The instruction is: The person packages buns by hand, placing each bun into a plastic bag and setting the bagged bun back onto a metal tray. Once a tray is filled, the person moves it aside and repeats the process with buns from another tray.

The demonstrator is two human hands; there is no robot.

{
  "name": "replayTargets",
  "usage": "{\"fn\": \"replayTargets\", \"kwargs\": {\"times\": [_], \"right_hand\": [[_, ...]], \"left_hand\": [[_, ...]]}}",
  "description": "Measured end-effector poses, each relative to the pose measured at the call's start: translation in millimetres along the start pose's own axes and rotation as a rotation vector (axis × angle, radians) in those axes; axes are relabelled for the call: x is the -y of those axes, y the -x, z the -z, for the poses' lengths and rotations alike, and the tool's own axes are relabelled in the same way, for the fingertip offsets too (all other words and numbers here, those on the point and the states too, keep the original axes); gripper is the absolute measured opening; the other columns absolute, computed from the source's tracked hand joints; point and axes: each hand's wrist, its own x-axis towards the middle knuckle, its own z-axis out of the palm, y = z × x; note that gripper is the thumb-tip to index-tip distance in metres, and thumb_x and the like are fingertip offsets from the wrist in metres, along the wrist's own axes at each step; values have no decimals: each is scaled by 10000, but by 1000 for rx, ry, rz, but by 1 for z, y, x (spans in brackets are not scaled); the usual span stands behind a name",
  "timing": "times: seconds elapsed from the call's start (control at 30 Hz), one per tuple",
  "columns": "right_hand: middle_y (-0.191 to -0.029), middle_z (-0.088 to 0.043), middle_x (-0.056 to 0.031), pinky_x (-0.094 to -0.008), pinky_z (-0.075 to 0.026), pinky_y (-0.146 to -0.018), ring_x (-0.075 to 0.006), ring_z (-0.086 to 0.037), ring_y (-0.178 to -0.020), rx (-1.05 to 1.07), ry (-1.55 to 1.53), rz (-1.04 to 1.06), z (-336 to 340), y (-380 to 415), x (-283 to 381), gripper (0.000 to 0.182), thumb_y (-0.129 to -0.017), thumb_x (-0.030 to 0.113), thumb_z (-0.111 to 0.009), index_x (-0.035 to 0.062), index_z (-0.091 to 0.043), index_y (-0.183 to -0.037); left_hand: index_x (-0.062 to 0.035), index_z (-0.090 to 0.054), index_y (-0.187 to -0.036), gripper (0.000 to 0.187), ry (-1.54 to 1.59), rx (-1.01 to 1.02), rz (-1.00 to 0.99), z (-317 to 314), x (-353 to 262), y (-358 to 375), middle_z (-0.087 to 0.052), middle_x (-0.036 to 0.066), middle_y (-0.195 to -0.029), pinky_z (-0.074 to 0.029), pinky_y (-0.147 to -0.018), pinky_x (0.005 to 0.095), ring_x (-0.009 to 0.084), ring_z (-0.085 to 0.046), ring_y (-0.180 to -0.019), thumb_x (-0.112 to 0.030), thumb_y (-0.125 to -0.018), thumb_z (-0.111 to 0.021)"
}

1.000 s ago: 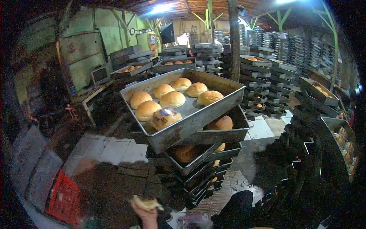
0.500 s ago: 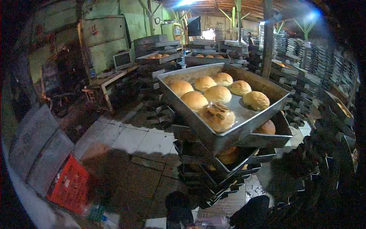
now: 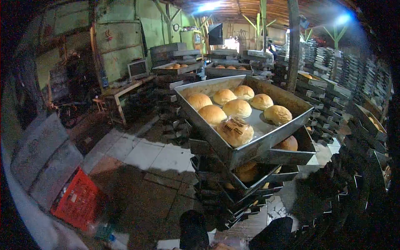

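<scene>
At the bottom edge, between my dark-clothed knees, a small blurred patch of my hands shows beside something clear and shiny, perhaps plastic film. Most of both hands is cut off, and their fingers cannot be made out. In front of me a metal baking tray tops a stack. Several round golden buns sit in it, unwrapped. One wrapped bun, in clear printed film, lies in the tray's near corner. Neither hand touches the tray.
Staggered trays with more buns stand beneath. A red plastic crate is at the lower left, near grey panels. A bench carries an old monitor. Tray stacks fill the right and back; a wooden post stands behind.
The view has tilted slightly upward, so the scene sits a little lower. The buns keep their places in the tray. The distant person by the back stacks appears in a different pose.
</scene>
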Motion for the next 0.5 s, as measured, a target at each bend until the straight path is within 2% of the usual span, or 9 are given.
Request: {"fn": "replayTargets", "kwargs": {"times": [0.07, 0.1, 0.17, 0.2, 0.23, 0.33, 0.4, 0.47, 0.5], "right_hand": [[-746, -516, -127, -329, -399, -601, -238, -493, -641, -50, -147, -64, -7, -1, -12, 165, -787, 170, -542, 5, -538, -795], [-881, -570, -116, -313, -439, -692, -215, -544, -745, -70, -189, -107, -25, -5, -47, 245, -800, 224, -530, 5, -543, -910], [-589, -491, -94, -302, -378, -520, -187, -482, -558, -26, -172, -188, -27, -62, -52, 189, -781, 166, -550, 8, -541, -679], [-554, -499, -116, -324, -377, -503, -199, -460, -513, 39, 85, -179, -40, -79, -79, 240, -800, 182, -511, -8, -542, -657], [-619, -550, -109, -328, -371, -503, -176, -460, -526, -101, 116, -259, -42, -91, -94, 240, -808, 171, -493, -29, -540, -683], [-585, -546, -93, -315, -382, -508, -175, -489, -534, -217, -127, -326, -70, -43, -139, 322, -793, 244, -529, -50, -537, -661], [-759, -546, -111, -310, -412, -633, -196, -531, -740, 332, -63, -948, -62, 2, -148, 388, -697, 309, -649, -33, -534, -839], [-652, -492, -143, -385, -377, -565, -281, -481, -595, -334, -20, -435, -62, 47, -84, 167, -758, 163, -570, 3, -545, -717], [-694, -505, -145, -410, -381, -601, -276, -500, -634, -46, 193, -465, -43, 45, -47, 189, -743, 187, -584, 9, -535, -781]], "left_hand": [[-32, -563, -784, 192, -42, 166, -110, 11, -13, -4, -524, 46, -700, -414, -605, 292, 133, -482, -617, -218, -818, -535], [-38, -564, -927, 229, 427, 338, 362, 11, 24, -4, -547, 94, -891, -423, -700, 324, 183, -519, -761, -237, -825, -518], [-102, -521, -988, 321, -101, 494, 538, 6, 2, -74, -529, 129, -1000, -402, -802, 395, 273, -513, -882, -333, -766, -539], [-43, -545, -820, 107, 157, 167, 451, -3, 51, -80, -537, 35, -699, -447, -654, 277, 162, -537, -741, -139, -773, -550], [-39, -524, -781, 93, 444, -133, 810, 3, -20, -110, -527, 36, -729, -440, -644, 280, 153, -521, -724, -119, -753, -563], [-24, -512, -926, 230, 407, -350, 857, -16, 105, -39, -534, 88, -888, -426, -702, 319, 192, -506, -774, -141, -742, -582], [-45, -473, -1127, 371, -9, -147, 1071, -7, 10, -14, -492, 122, -1085, -409, -774, 353, 220, -493, -939, -240, -816, -526], [-55, -345, -1242, 511, 23, -121, 1168, -3, 22, 20, -448, 118, -1167, -409, -770, 365, 221, -459, -1022, -263, -812, -526], [-55, -345, -1242, 511, 25, -107, 1171, -1, 31, 34, -448, 118, -1167, -409, -770, 365, 221, -459, -1022, -263, -812, -526]]}}
